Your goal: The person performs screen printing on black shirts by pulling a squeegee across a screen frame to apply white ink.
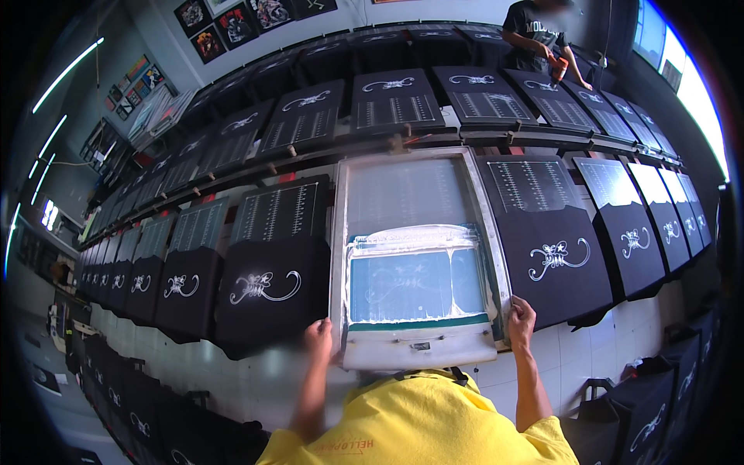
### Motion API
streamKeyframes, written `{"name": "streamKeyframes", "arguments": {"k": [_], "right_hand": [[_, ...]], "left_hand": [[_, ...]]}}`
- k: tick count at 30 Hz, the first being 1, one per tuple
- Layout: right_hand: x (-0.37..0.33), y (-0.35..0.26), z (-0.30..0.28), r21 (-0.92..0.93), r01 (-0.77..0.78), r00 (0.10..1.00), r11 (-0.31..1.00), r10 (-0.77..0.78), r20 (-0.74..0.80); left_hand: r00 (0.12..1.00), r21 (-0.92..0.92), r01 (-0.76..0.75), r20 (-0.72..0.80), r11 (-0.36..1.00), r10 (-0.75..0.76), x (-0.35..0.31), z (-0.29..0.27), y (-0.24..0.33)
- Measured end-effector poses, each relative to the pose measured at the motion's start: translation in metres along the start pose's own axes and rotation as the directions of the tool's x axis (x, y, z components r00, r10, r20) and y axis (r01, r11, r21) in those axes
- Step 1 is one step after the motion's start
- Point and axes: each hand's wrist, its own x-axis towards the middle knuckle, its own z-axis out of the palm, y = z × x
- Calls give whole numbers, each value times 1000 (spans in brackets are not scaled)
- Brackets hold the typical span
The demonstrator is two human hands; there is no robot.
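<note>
A screen printing frame point(336, 232) lies in front of me over one of the printing boards. Its mesh has a blue stencil area point(411, 283) with a faint scorpion-like design, and white ink point(415, 242) is smeared along the stencil's far edge and sides. My left hand point(319, 338) is closed at the near left side of the frame. Opposite it, my right hand point(521, 319) grips the near right side, fingers curled at the edge. What lies beneath the frame is mostly hidden.
Black shirts with white designs, such as the left shirt point(267, 291) and right shirt point(554, 260), lie on boards along both sides. Behind a rail point(302, 159) runs another row of boards. At the far right, another person point(535, 35) holds an orange-red tool point(558, 68).
</note>
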Motion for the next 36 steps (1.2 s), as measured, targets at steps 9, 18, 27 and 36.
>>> {"name": "streamKeyframes", "arguments": {"k": [9,18,27,36], "right_hand": [[1,7,6,12,0,1000,1000,1,-25],[1,8,9,-19,6,1000,1000,-6,-28],[2,13,11,30,156,988,987,-156,-15],[-39,-40,13,-252,679,726,689,-579,372]], "left_hand": [[994,79,-108,7,991,108,2,-1,12],[995,224,-103,38,969,97,11,5,-5],[991,296,-107,-48,949,126,4,11,-3],[894,-75,-415,-217,907,392,-62,-24,57]]}}
